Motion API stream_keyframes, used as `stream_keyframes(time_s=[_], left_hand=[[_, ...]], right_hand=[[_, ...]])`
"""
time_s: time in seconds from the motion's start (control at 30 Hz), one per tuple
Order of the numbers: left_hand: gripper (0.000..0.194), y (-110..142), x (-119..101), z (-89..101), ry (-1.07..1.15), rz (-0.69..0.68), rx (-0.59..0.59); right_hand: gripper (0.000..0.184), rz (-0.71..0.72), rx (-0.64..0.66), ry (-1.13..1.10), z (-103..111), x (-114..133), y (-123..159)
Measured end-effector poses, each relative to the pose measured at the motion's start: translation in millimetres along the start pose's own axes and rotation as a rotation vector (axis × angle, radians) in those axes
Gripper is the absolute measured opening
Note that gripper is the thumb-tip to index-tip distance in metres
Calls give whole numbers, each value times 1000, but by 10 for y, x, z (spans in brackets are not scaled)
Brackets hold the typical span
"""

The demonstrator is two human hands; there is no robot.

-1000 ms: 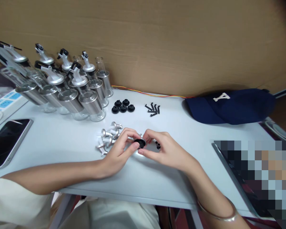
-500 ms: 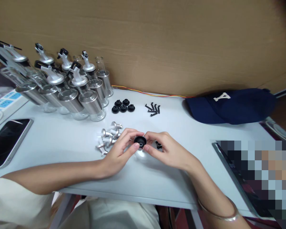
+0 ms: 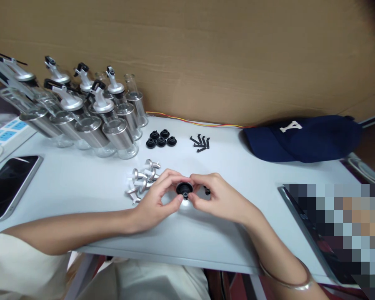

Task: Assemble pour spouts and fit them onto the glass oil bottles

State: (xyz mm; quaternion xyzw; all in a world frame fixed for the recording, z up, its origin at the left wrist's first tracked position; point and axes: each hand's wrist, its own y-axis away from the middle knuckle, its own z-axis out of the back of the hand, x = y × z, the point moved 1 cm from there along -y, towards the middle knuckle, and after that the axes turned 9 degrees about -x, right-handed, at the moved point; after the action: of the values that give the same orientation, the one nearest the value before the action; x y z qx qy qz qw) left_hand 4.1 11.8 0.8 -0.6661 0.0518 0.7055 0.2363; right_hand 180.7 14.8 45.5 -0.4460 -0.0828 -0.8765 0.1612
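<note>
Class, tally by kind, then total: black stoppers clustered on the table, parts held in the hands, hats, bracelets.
Black stoppers, clustered: 5
Held part: 1
Hat: 1
Bracelet: 1
Total: 8

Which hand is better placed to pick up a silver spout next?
Probably the left hand: the silver spouts lie close beside it, while the right hand is farther across. Both hold the round black part, so the right would likely need to support it alone.
</note>
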Motion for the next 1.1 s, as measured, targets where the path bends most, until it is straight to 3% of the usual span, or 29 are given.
stream_keyframes(time_s=[0.23, 0.4, 0.83, 1.0, 1.1], left_hand=[[31, 13, 8, -12, -64, -22, -33], [25, 52, 28, -13, -36, -4, -39], [34, 41, 29, -28, -42, -21, -73], [34, 45, 32, -28, -1, -14, -88], [33, 34, 25, -35, 64, -10, -103]], right_hand=[[9, 92, -23, 61, -38, -19, -4], [6, 86, -4, 120, -72, -31, -2], [10, 37, 24, 38, -60, -1, 1], [9, 101, -53, 90, -55, -35, 18], [9, 200, -182, 143, -37, -58, 9]])
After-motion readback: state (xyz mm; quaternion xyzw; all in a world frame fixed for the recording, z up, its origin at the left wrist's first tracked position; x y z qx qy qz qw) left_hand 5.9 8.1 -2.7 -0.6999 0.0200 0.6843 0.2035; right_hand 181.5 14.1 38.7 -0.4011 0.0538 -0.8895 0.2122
